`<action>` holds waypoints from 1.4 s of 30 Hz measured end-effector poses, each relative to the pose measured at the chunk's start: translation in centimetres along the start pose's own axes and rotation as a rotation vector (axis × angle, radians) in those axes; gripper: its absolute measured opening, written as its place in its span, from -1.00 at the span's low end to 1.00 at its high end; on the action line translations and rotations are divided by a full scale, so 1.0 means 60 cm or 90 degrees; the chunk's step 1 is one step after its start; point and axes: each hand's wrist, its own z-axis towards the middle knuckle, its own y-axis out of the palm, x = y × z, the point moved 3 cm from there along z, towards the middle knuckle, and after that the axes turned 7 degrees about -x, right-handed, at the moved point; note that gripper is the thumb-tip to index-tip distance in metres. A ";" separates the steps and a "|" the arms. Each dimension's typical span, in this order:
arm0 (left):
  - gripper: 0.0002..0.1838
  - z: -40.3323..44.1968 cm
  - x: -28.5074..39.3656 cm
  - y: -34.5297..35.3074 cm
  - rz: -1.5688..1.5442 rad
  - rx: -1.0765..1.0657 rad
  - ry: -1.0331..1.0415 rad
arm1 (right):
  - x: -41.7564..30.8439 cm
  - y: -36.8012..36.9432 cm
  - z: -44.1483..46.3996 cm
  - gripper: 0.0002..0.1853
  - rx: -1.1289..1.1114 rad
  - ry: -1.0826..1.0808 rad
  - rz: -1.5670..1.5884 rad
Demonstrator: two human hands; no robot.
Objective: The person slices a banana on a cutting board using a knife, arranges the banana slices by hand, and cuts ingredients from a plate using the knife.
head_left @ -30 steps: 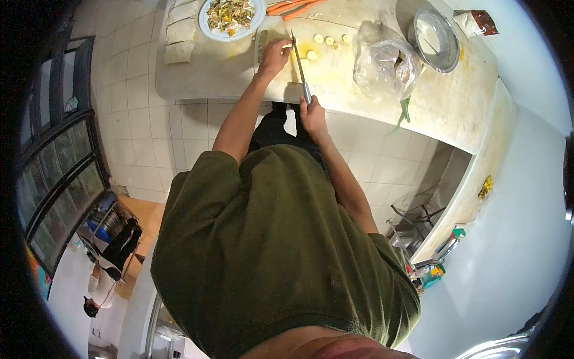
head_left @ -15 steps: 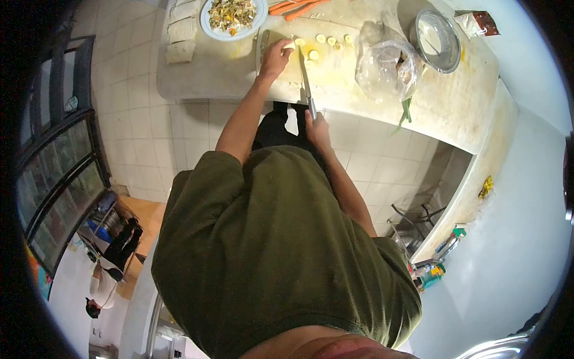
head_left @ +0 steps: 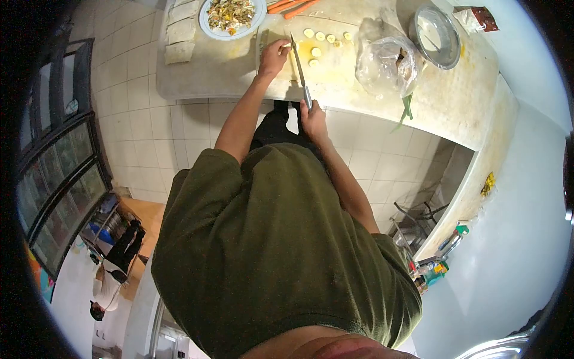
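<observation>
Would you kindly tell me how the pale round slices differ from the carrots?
The pale round slices are small, yellowish-white discs, while the carrots are long and orange. The slices lie scattered, whereas the carrots lie bunched together at the picture's top edge. Both lie in the open on the counter.

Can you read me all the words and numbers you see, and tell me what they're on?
None that I can read.
Brown-and-white packet: any print is too small and blurred.
Small containers with green parts: any labels are too blurred.
Long metal knife with a grey handle, in the right hand: no lettering shows clearly.
</observation>
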 end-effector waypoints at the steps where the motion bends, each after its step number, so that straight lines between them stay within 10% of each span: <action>1: -0.76 0.000 0.003 -0.001 0.004 -0.002 -0.007 | 0.000 0.000 0.001 -0.51 0.000 -0.011 -0.002; 22: -0.71 -0.005 -0.010 0.009 0.075 0.060 0.088 | 0.038 -0.020 -0.033 -0.41 -0.043 0.127 0.139; 42: -0.78 0.001 -0.022 0.007 0.040 0.030 0.024 | -0.016 -0.002 0.007 -0.68 -0.046 -0.048 -0.004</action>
